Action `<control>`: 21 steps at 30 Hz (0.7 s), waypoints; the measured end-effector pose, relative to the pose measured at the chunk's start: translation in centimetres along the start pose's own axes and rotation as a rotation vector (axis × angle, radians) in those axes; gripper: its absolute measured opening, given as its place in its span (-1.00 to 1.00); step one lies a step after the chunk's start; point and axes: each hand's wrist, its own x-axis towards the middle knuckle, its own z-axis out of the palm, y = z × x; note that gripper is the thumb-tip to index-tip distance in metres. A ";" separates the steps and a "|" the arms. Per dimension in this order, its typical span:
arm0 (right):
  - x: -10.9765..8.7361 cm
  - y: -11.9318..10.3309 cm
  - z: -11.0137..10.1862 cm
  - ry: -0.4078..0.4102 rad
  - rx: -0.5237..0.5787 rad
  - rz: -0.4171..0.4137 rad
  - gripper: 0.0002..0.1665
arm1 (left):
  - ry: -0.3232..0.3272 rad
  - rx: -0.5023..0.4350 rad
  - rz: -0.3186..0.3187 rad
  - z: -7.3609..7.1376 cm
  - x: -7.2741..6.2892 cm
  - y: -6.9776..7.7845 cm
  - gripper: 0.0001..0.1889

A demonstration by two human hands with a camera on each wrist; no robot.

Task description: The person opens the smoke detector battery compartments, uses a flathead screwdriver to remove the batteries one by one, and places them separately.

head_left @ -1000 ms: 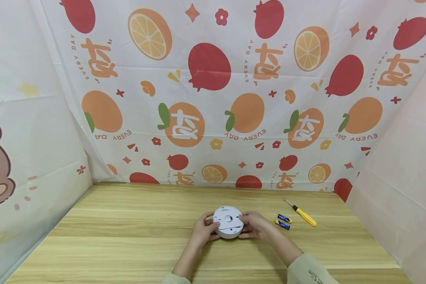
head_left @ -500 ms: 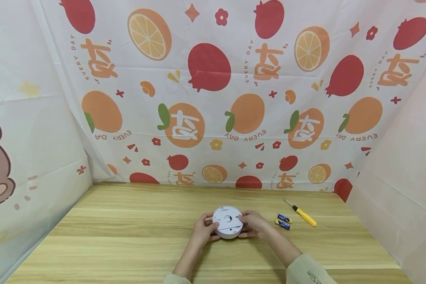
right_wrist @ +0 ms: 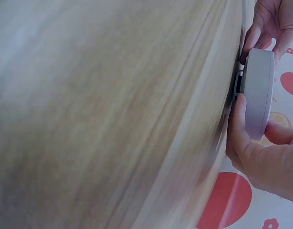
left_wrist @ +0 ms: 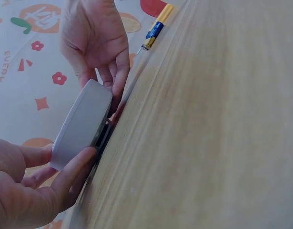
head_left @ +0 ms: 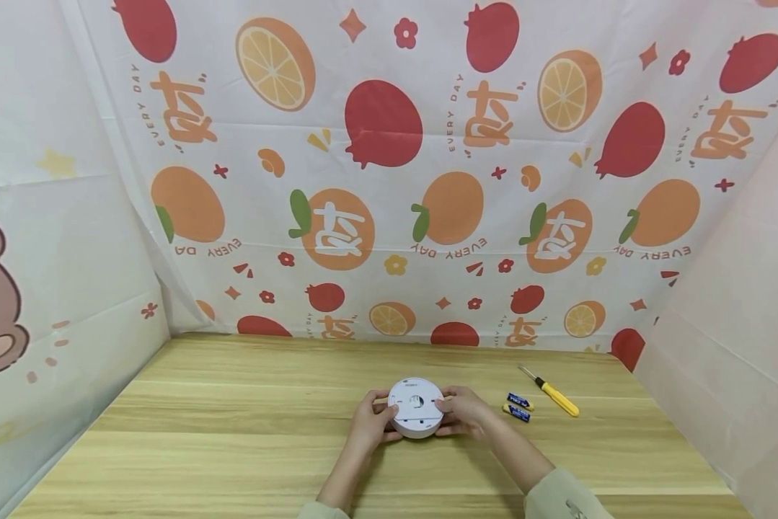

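Observation:
A round white smoke detector (head_left: 417, 413) with a central hole and a straight seam across its upper face is held just in front of me, low over the table. My left hand (head_left: 367, 423) grips its left side, thumb on the upper face and fingers below. On the opposite side my right hand (head_left: 468, 411) holds it the same way, thumb on the face near the seam. From the left wrist, the detector (left_wrist: 82, 126) shows a smooth side wall and a dark slotted part underneath. The right wrist view shows the detector (right_wrist: 258, 93) edge-on between both hands.
Two blue-and-yellow batteries (head_left: 517, 412) lie to the right of my right hand. Beyond them is a screwdriver (head_left: 558, 398) with a yellow handle. The wood-grain table (head_left: 233, 418) ends at a fruit-printed curtain (head_left: 389, 216) behind, with pale curtains at both sides.
The seam on the detector's upper face was slanted with a dark gap at its right end; now it runs nearly level. Both hands keep their grip and have barely shifted.

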 end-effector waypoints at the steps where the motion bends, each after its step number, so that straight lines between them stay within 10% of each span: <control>1: 0.0 0.0 -0.1 -0.010 0.007 -0.001 -0.61 | 0.001 0.000 0.000 0.0 0.0 0.0 -0.62; 9: 0.0 -0.1 -0.5 -0.060 0.040 0.007 -0.58 | -0.010 -0.043 0.049 -0.1 0.2 -0.5 -0.66; 21: 0.1 -0.2 -0.7 -0.013 0.189 -0.007 -0.41 | -0.048 -0.161 -0.039 -0.6 0.3 0.2 -0.59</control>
